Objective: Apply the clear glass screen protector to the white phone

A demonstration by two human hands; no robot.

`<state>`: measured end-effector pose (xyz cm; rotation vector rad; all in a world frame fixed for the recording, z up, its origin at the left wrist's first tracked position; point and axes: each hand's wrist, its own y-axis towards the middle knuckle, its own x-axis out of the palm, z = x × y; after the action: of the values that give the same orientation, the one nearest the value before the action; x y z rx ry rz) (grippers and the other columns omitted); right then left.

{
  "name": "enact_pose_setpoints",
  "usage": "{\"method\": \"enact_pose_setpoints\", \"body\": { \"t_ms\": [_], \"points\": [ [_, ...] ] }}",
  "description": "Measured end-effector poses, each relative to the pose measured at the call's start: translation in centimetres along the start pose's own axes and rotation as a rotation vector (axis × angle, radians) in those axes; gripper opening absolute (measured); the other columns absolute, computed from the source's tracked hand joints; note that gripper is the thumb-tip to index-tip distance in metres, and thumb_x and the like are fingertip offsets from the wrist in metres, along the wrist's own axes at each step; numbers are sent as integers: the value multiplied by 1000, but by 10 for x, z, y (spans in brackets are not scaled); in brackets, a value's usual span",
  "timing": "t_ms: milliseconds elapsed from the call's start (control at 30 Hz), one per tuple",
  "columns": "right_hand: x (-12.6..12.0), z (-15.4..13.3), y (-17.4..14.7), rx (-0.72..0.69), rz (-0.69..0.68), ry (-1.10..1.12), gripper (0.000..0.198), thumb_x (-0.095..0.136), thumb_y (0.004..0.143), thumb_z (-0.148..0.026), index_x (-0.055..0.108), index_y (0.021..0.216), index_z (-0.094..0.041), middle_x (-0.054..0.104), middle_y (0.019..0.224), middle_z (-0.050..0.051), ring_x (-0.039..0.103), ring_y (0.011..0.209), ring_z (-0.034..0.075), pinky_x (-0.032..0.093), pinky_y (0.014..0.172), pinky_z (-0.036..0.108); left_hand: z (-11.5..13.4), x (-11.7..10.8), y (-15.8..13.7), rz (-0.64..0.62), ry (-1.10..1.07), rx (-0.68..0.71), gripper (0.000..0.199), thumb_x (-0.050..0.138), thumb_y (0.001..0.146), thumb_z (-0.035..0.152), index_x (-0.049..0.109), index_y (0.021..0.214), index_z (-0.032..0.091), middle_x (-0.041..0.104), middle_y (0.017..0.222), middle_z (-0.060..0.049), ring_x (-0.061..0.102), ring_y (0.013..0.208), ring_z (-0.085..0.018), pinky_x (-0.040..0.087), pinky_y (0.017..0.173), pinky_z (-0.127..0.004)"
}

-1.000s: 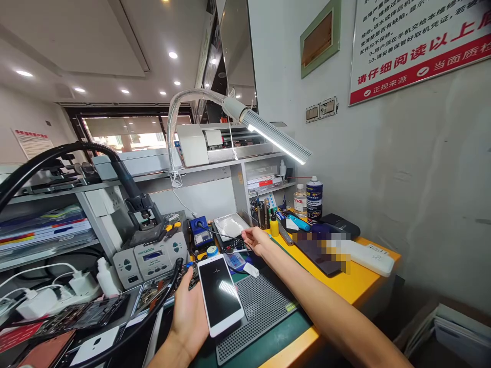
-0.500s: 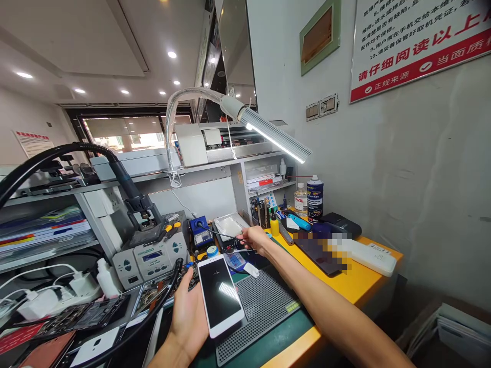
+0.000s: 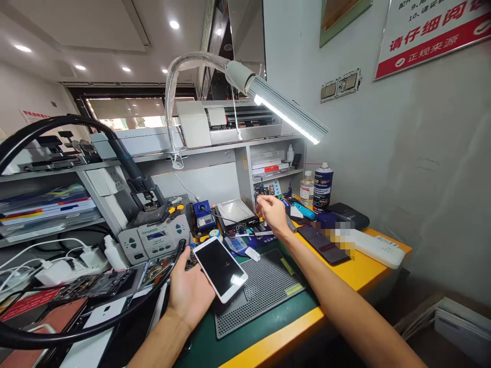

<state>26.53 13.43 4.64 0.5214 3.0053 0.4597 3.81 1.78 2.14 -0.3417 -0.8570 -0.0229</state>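
Left hand holding one white phone over desk front edge, right hand half-open near two bottles at back edge

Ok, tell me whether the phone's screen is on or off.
Off: the phone in the left hand shows a dark screen with only lamp glare.

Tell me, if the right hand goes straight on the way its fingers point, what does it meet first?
Most likely the cluster of upright tools just behind the right hand, at the foot of the shelf unit. Depth is unclear from this single view.
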Motion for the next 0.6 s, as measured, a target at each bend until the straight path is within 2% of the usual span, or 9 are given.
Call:
{"method": "enact_pose_setpoints", "body": {
  "t_ms": [133,233,300,400,500,600],
  "points": [
    [2,0,-6,-61,-24,-22,19,64,98,-30,66,106,-13,65,78,-1,59,58,10,51,55,23,-4,-2,1,-19,-19,-26,74,53,91,59,53,141,5,66,129,-28,64,119,-45,48,100,-69],
    [3,0,-6,-73,-60,-69,20,60,96,-29,66,107,-13,68,79,1,57,56,10,46,49,21,-5,-2,0,-42,-8,-29,73,49,91,62,55,139,7,67,128,-27,64,118,-46,48,97,-71],
    [0,-2,-7,-63,-142,-127,22,56,94,-32,67,100,-13,69,78,3,56,55,11,44,46,21,-2,-1,1,-18,60,-55,75,44,93,64,55,137,5,68,125,-28,67,114,-45,52,93,-69],
    [-6,-7,-12,-9,-387,-268,26,61,88,-36,68,76,-14,67,65,4,55,51,12,40,42,22,8,-2,3,35,445,-59,74,30,96,64,55,134,6,71,118,-25,73,100,-38,60,82,-58],
    [-14,-8,-19,69,-636,-470,24,74,76,-32,67,61,-15,63,53,4,52,45,13,36,41,23,20,-6,8,106,816,22,69,30,95,66,61,123,11,76,101,-19,74,79,-30,62,65,-43],
    [-19,-1,-24,123,-755,-669,26,82,67,-28,64,51,-17,58,45,3,49,43,13,34,42,24,28,-11,12,152,1020,41,73,34,91,75,68,104,12,75,73,-15,70,59,-28,57,51,-37]
  ]
}}
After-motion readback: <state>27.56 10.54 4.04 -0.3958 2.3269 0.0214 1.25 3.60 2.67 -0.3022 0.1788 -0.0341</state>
